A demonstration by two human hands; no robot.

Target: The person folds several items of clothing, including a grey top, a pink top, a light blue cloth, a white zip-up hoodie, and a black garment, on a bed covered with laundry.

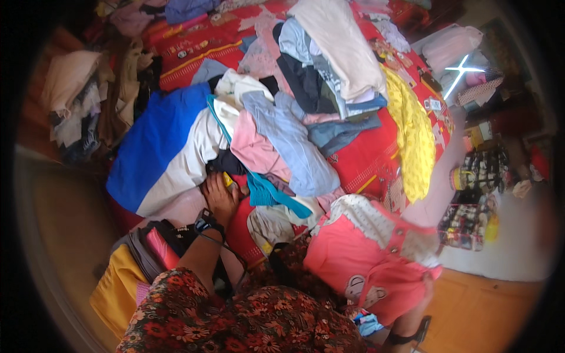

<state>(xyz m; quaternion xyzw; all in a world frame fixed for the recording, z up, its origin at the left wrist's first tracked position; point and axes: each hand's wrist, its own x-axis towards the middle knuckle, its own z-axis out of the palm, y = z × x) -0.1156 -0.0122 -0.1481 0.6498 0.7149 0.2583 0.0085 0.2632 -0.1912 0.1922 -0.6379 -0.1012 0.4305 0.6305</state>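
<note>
My left hand (220, 199) lies palm down at the near edge of the clothes pile, fingers stretched out and resting on the bed beside a blue-and-white garment (170, 147). In front of my right side a coral-pink child's garment (347, 253) hangs raised, with a white patterned band, buttons and an animal-face patch. My right forearm (409, 329) comes up behind it; the cloth hides the fingers that grip it. Between the two hands lie a teal strip of cloth (273, 197), a grey-blue garment (294, 147) and a pink one (253, 144).
The bed wears a red patterned sheet (188, 53). Folded clothes (347, 53) are stacked towards its far side, and a yellow garment (412, 135) drapes over the right edge. More clothes (126, 282) sit at my left. Racks of small items (471, 200) stand on the right.
</note>
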